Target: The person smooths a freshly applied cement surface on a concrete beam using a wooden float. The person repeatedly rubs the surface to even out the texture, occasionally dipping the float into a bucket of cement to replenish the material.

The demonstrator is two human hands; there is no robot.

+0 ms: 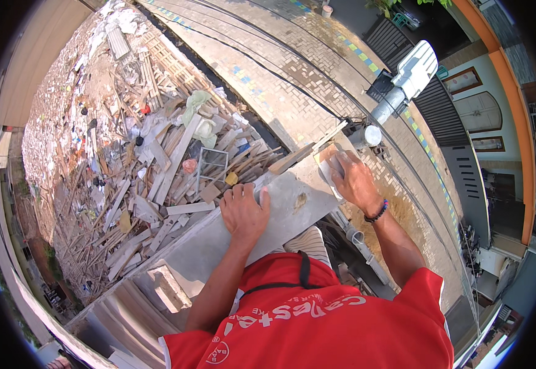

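Observation:
A grey concrete ledge [289,200] crosses in front of me, with a rough brown patch on its top. My left hand [245,212] is closed over the ledge's left edge, fingers curled onto the rim and thumb apart. Farther right, my right hand [357,181], with a dark bead bracelet at the wrist, is closed on a flat pale board [326,165] at the ledge's far end. The hand covers much of the board, so its full shape is hidden. Thin wooden strips [305,154] lie just beyond the ledge's end.
Far below on the left spreads a heap of scrap wood and rubbish [176,154]. A street lamp [412,71] and black cables [280,46] hang over the paved street [268,92]. A wood block [169,289] sits by my left forearm; a pipe [366,252] runs below right.

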